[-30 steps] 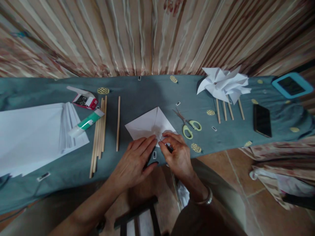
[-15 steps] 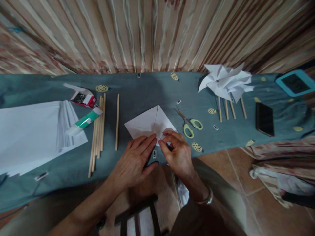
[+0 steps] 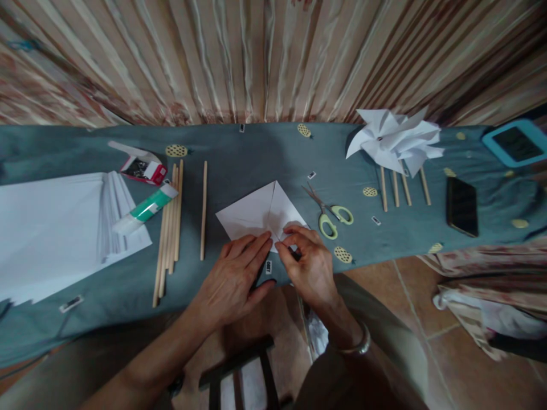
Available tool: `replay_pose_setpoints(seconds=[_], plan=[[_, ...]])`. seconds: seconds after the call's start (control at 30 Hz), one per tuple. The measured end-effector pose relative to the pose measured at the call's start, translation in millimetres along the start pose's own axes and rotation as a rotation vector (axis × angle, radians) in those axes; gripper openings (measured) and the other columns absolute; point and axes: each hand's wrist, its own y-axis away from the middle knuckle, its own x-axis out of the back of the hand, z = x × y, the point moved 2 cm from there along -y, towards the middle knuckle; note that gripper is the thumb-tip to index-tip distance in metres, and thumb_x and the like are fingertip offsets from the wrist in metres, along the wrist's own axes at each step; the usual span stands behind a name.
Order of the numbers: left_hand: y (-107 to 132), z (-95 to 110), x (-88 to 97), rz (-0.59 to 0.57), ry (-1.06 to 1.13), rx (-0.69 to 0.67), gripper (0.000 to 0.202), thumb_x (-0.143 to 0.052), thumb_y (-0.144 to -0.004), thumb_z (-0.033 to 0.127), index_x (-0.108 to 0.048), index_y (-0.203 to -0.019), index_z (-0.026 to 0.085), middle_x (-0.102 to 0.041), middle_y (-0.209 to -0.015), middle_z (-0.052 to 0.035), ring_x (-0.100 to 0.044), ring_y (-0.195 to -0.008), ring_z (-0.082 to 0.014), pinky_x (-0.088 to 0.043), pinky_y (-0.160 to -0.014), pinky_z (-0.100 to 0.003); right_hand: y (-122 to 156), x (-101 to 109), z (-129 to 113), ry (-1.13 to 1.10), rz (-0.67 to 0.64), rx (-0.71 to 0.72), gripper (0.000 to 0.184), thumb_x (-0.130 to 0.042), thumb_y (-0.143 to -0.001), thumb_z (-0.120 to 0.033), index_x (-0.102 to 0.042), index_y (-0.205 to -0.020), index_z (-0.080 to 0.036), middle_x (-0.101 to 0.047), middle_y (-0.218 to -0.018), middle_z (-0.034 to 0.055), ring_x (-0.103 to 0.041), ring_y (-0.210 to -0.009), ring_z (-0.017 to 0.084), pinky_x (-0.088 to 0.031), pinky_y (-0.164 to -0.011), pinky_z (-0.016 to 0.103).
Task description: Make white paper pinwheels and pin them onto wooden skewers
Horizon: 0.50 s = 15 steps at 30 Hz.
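A white square of paper (image 3: 256,213) with folded flaps lies on the teal cloth (image 3: 256,154) near its front edge. My left hand (image 3: 233,279) rests flat on the paper's near part, fingers stretched out and pressing it down. My right hand (image 3: 310,262) pinches a corner of the same paper between thumb and forefinger, just right of the left fingertips. Green-handled scissors (image 3: 331,213) lie a little to the right of my right hand.
Left: a stack of white sheets (image 3: 55,228), a green glue tube (image 3: 147,208), a red box (image 3: 143,165), several wooden sticks (image 3: 171,222). Right: white paper pinwheels (image 3: 395,139) on sticks, a black phone (image 3: 461,205), a blue-framed tablet (image 3: 515,142). A striped curtain hangs behind.
My hands have barely moved; the right fingers have shifted slightly on the paper corner. The view has drifted a little.
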Motion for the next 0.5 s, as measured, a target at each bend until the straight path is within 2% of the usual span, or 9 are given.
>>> replay_pose_setpoints(seconds=[0.5], plan=[[-0.2,-0.3,-1.4,0.004,0.005,-0.006,0.063,-0.059,-0.087,0.037,-0.045,-0.14,0.006,-0.051,-0.144,-0.0175,-0.044,-0.125,-0.0339,-0.039,-0.102,-0.048,-0.4,-0.3,0.0,0.018,-0.008,0.016,0.01,-0.063,-0.085,-0.016,-0.065,-0.076,-0.019,-0.072,-0.103,0.0092,-0.066,-0.098,0.023,-0.054,-0.09,0.038]])
